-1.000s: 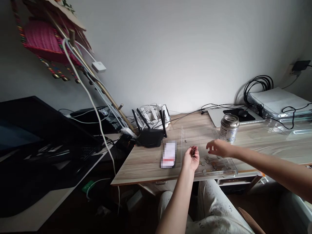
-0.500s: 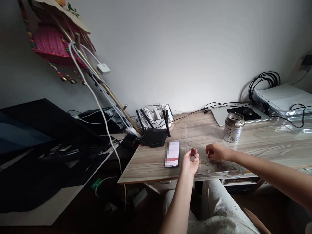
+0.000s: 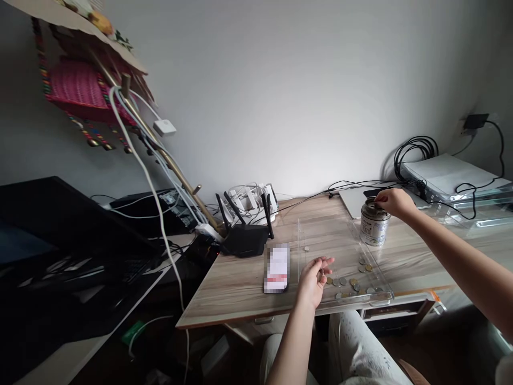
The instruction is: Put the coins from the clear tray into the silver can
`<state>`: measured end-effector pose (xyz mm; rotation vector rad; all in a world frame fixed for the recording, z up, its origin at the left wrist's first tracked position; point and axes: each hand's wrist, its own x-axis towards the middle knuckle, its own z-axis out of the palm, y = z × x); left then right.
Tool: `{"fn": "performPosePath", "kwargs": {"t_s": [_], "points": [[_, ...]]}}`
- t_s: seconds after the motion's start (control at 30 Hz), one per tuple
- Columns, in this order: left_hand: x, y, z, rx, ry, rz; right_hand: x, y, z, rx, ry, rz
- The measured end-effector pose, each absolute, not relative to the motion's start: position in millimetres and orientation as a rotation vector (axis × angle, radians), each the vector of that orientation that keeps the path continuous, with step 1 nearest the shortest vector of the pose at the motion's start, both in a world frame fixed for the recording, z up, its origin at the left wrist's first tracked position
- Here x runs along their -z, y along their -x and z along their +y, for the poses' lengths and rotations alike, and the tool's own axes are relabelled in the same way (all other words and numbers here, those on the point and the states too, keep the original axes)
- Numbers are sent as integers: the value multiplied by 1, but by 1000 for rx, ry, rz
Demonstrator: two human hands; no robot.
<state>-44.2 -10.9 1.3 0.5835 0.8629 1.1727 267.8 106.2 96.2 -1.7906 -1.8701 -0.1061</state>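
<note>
My left hand (image 3: 315, 279) is palm up over the front left part of a clear plastic tray (image 3: 331, 227), its fingers curled around what look like coins, mostly hidden. My right hand (image 3: 393, 202) is pinched at the top opening of a round metal tin (image 3: 374, 224); anything between its fingertips is too small to make out. Several silver and gold coins, one of them a gold coin (image 3: 353, 282), lie spread near the tray's front edge. A single silver coin (image 3: 306, 249) sits near its left side.
A phone (image 3: 277, 268) lies left of the tray, with a black router (image 3: 246, 239) behind it. A laptop and a black mouse pad are behind the tin. A stand with hanging white cables (image 3: 138, 160) leans at the left. Clear boxes (image 3: 481, 206) are at the right.
My right hand has moved from above the coins in the tray up and right to the tin's top. My left hand has tilted, its fingers somewhat more extended. The camera view has shifted slightly.
</note>
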Motion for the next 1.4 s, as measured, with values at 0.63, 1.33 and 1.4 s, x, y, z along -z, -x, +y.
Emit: {"fn": "performPosePath", "kwargs": {"t_s": [0.63, 1.33, 1.4], "points": [[-1, 53, -14, -1511, -314, 819, 18, -24, 119, -497, 1544, -2364], [-3, 53, -15, -1461, -293, 768, -80, -163, 82, -337, 1230, -2106], [-3, 53, -15, -1442, -325, 767, -105, -197, 90, -99, 1217, -2028]]}}
